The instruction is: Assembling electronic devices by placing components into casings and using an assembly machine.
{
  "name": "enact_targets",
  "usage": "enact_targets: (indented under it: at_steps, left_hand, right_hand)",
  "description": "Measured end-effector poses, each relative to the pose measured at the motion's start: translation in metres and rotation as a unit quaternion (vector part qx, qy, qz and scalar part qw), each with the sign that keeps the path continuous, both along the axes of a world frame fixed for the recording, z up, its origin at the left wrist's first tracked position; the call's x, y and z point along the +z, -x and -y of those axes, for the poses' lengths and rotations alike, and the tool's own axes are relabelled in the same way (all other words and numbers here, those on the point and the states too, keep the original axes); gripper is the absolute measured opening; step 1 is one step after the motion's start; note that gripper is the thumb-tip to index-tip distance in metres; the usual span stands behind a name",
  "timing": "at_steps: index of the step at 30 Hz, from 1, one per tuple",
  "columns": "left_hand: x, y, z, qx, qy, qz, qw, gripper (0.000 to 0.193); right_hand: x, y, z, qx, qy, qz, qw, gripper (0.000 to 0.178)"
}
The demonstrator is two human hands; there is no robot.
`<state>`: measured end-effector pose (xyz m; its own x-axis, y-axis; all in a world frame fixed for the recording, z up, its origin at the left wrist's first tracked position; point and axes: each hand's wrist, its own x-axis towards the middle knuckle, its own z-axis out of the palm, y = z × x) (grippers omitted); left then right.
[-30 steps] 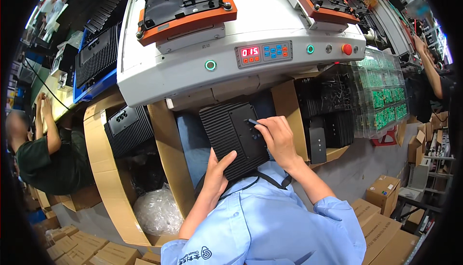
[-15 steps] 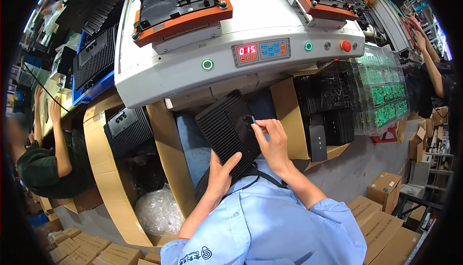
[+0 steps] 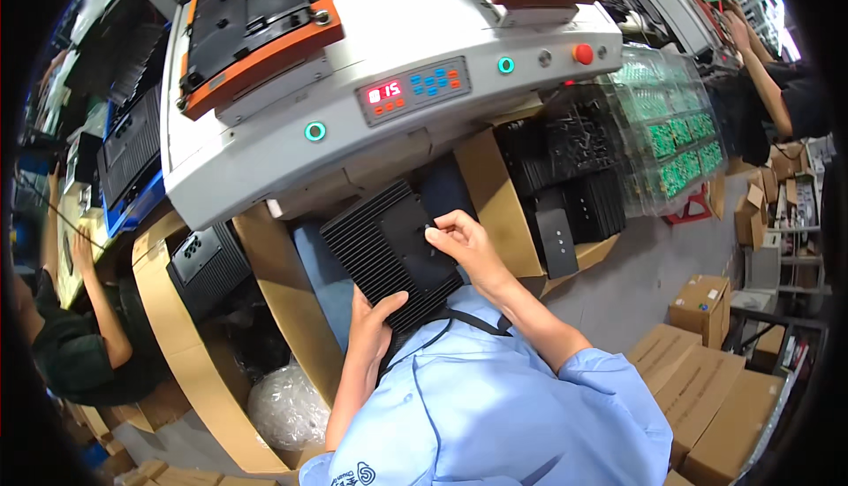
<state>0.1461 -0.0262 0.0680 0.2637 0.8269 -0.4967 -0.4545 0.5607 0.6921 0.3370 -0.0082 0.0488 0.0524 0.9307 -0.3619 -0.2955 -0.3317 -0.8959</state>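
A black finned metal housing [image 3: 362,252], like a heat sink case, is tilted in front of my body. My left hand [image 3: 373,322] grips its lower left corner, thumb on top of the fins and the other fingers underneath. On the smooth flat part of the housing, near the right edge, are small raised details. There my right hand [image 3: 468,247] is closed in a pinch, thumb and forefinger tips at the surface. Whatever lies between those fingertips is too small and covered to make out.
Ahead stands a white machine [image 3: 265,168] with lit buttons, a red knob [image 3: 583,54] and orange-edged black fixtures [image 3: 256,31]. An open carton [image 3: 190,336] at left holds another finned housing [image 3: 210,265]. Right are black parts in a carton [image 3: 495,194] and green circuit boards [image 3: 680,146]. Co-workers sit both sides.
The whole view has swung, so the machine sits further left and tilted. My right fingertips still pinch at the housing; the small dark piece seen between them earlier is now hardly visible.
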Motion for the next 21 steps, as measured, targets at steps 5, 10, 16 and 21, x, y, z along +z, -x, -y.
enact_targets:
  at_steps: [5,10,16,21]
  left_hand:
    - [-0.013,-0.007,0.000,-0.009,0.048,0.016,0.999,0.065]
    - [-0.016,-0.001,-0.007,0.008,0.071,0.039,0.997,0.060]
    - [-0.014,-0.002,-0.009,0.007,0.069,0.041,0.997,0.059]
    - [-0.013,-0.004,-0.008,0.014,0.078,0.072,0.994,0.053]
  right_hand:
    - [-0.003,-0.031,0.018,0.037,-0.037,0.195,0.979,0.033]
    - [-0.004,-0.108,0.059,-0.037,-0.001,0.735,0.678,0.062]
    - [-0.023,-0.131,0.094,0.017,0.130,0.673,0.728,0.082]
    - [-0.020,-0.132,0.089,0.022,0.162,0.687,0.708,0.079]
